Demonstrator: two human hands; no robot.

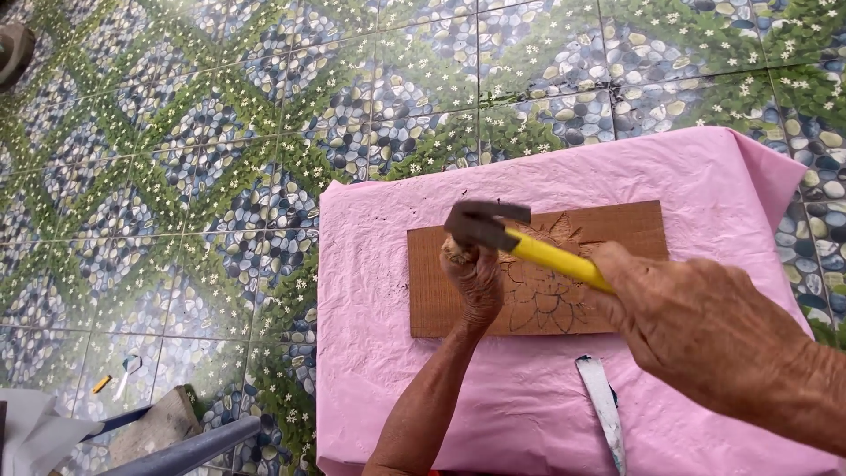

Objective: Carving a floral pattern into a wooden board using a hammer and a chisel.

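Right hand (696, 326) is gripping yellow-handled dark-headed hammer (520, 240), head over tool butt clenched in left hand (474, 280). Both are working above carved brown wooden board (617, 231) lying on pink cloth-covered table (370, 335).

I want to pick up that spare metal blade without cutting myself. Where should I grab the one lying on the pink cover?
Probably by the lower end of the flat blade, coming from the near edge of the pink cover. It lies flat, lengthwise toward you, clear of the wooden board; pinch its long edges.
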